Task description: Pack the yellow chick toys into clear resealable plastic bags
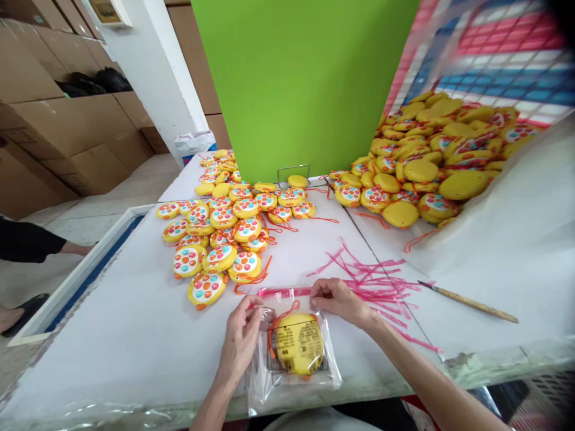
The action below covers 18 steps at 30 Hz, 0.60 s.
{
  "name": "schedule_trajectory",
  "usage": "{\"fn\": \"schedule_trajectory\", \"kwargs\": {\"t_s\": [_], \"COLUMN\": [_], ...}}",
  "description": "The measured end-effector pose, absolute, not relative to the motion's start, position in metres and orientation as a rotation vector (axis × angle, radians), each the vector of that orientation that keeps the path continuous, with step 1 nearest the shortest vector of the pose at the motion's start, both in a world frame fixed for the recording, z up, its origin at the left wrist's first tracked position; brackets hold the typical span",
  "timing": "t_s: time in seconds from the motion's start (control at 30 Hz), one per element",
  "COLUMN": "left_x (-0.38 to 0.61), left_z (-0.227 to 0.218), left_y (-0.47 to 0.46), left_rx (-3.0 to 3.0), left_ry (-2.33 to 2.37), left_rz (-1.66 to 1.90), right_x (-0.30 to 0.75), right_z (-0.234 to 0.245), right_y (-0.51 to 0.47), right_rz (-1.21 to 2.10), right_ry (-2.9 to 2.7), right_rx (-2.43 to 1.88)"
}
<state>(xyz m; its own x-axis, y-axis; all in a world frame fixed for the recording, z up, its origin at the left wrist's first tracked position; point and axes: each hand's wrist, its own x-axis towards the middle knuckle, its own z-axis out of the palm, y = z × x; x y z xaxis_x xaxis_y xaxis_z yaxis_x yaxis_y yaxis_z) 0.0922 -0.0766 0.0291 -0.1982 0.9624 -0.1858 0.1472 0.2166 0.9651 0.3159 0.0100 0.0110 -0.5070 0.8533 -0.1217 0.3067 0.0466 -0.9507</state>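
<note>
My left hand (pixel 240 338) pinches the upper left corner of a clear plastic bag (pixel 309 383). My right hand (pixel 336 301) holds the pink strip (pixel 285 292) along the bag's top edge. Inside the bag lies a round yellow toy (pixel 299 344) with its printed back facing up and an orange cord looped above it. Just beyond the hands, a heap of similar yellow toys (pixel 224 230) with colored buttons spreads over the white table (pixel 121 335). Loose pink strips (pixel 371 281) lie to the right of my right hand.
A larger heap of yellow toys (pixel 431 155) rises at the far right against a green board (pixel 300 78) and a patterned sheet. A wooden-handled pointed tool (pixel 469 302) lies on the table's right side. Cardboard boxes (pixel 58 120) are stacked at the left, beside a seated person's leg (pixel 27 239).
</note>
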Motion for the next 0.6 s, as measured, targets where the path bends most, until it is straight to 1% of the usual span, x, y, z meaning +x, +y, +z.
{"fn": "schedule_trajectory", "kwargs": {"t_s": [0.27,0.47,0.53,0.6], "left_x": [0.092,0.095,0.084,0.058], "left_z": [0.023,0.036,0.041,0.05], "left_y": [-0.077,-0.083,-0.089,-0.095], "left_rx": [0.818,0.925,0.967,0.993], "left_ry": [1.385,1.492,1.536,1.584], "left_rz": [1.163,1.117,1.09,1.137], "right_x": [0.324,0.32,0.322,0.326], "right_z": [0.015,0.024,0.027,0.026], "right_y": [-0.003,-0.01,-0.011,-0.011], "right_rz": [1.406,1.288,1.209,1.152], "right_ry": [-1.865,-1.957,-1.995,-1.994], "right_rx": [-1.141,-1.149,-1.153,-1.157]}}
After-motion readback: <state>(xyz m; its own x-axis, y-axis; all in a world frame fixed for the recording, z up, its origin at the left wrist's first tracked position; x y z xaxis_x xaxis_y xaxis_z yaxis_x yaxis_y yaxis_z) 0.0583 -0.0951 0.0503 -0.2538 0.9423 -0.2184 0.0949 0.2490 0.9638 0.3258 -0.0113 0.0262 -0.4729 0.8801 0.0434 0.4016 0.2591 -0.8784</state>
